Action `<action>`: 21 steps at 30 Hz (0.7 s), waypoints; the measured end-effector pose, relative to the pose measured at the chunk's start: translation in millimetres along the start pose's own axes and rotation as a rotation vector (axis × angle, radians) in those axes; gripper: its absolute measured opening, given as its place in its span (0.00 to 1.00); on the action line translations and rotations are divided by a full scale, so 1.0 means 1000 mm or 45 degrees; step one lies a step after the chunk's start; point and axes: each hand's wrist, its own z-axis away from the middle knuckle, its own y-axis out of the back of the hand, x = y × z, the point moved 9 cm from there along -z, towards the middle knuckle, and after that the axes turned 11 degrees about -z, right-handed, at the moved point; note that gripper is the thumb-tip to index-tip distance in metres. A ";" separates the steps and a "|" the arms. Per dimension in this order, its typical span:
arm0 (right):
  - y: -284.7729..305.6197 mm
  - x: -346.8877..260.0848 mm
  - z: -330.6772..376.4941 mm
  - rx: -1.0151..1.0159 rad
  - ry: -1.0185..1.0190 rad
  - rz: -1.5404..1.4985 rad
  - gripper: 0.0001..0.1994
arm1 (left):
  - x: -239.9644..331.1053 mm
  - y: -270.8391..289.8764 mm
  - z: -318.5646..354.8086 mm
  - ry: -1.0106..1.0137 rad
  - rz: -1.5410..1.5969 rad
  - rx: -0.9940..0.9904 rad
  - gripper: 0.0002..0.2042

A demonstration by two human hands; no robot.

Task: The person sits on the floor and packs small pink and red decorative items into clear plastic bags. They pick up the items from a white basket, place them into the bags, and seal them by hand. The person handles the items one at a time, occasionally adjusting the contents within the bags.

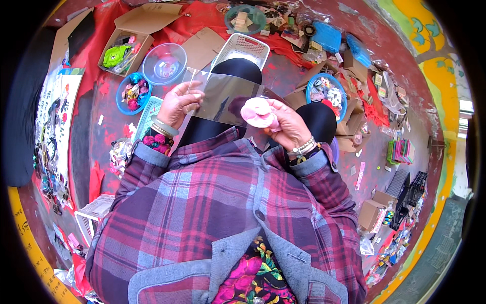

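Transparent, flat, glossy plastic sleeve (223, 96) stretches between the two hands, above the black-trousered knees. At far left, a white printed paper sheet (74, 81) lies with small dark accessories along it. Next comes a brown cardboard box (147, 17) with raised flaps, holding a bright green item and clear plastic packs. Just beside it are a round blue plastic basin (118, 99) of shiny multicoloured bundles and a wide, clear bluish plastic basin (152, 66). The left hand (177, 104), a pale smooth bangle at its wrist, pinches the sleeve's left edge between thumb and fingers. Beyond the sleeve and the near knee stands a white perforated plastic basket (264, 53). A pale pink, round, layered, petal-like soft piece (259, 112) overlaps the sleeve's right end in this view. The right hand (289, 124), with a beaded bracelet, grips the pink piece at its right side; whether these fingers also touch the sleeve I cannot tell. Farther right sit a round blue plastic basin of mixed accessories (309, 91), then a pink-and-green upright stack (403, 152).
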 end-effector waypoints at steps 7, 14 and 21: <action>0.020 0.012 -0.011 0.140 0.056 -0.096 0.09 | 0.109 -0.058 0.063 -1.225 -1.857 0.880 0.27; 0.035 0.000 -0.011 0.256 0.200 -0.153 0.09 | 0.071 -0.111 0.042 -0.939 -1.405 0.098 0.10; 0.055 -0.031 -0.001 0.421 0.446 -0.225 0.09 | 0.073 -0.135 0.033 -0.724 -1.940 0.199 0.24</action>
